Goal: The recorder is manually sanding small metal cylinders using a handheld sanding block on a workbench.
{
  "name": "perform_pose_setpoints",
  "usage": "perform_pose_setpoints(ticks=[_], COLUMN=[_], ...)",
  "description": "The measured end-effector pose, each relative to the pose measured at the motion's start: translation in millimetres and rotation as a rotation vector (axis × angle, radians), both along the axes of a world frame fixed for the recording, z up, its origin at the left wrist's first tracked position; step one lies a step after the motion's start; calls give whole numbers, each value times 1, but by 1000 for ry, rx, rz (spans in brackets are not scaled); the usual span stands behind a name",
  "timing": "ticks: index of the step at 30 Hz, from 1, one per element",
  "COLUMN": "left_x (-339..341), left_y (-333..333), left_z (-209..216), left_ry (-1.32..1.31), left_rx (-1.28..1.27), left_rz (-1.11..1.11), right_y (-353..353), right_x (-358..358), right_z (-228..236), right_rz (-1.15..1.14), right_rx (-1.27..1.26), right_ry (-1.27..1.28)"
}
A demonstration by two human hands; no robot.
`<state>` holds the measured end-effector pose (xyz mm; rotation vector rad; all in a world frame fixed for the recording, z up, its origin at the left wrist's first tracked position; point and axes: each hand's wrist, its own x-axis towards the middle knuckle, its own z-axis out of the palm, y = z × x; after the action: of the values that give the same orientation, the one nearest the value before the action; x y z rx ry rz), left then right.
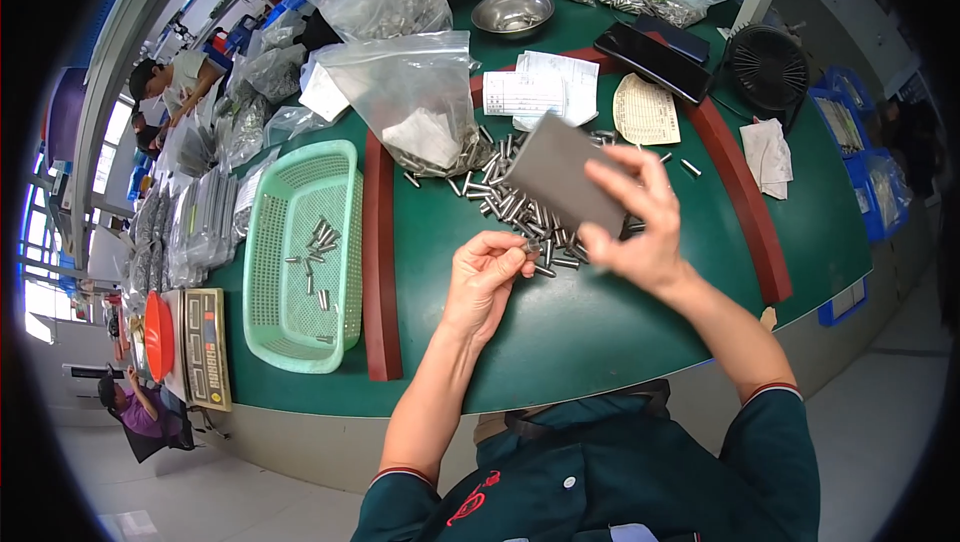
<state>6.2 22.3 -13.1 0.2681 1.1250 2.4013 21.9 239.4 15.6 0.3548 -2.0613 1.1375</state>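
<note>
- Head view: works at a green tabletop (600, 367).
- Pinches a small metal piece (532, 246) in the left hand (483, 285), beside piled pins (513, 206); cannot tell its long axis.
- Holds a blurred grey block (562, 177) in the right hand (645, 232), tilted beyond the piece.

A factory workshop: metal pins (512, 204) heaped on a green counter (480, 352), bagged parts (405, 2) at its far edge, blue bins (880, 230) to its right, a co-worker (187, 75) to its left.
</note>
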Motion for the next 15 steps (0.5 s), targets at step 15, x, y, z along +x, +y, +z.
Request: perform_pose_setpoints(ticks=[15], left_x=[-4], left_y=[-3], left_z=[-6], left_ry=[263], left_rx=[-43], left_rz=[45], right_y=[0], right_x=[-2], right_z=[1], right_rz=[-93], right_rx=[74], right_ry=[-56])
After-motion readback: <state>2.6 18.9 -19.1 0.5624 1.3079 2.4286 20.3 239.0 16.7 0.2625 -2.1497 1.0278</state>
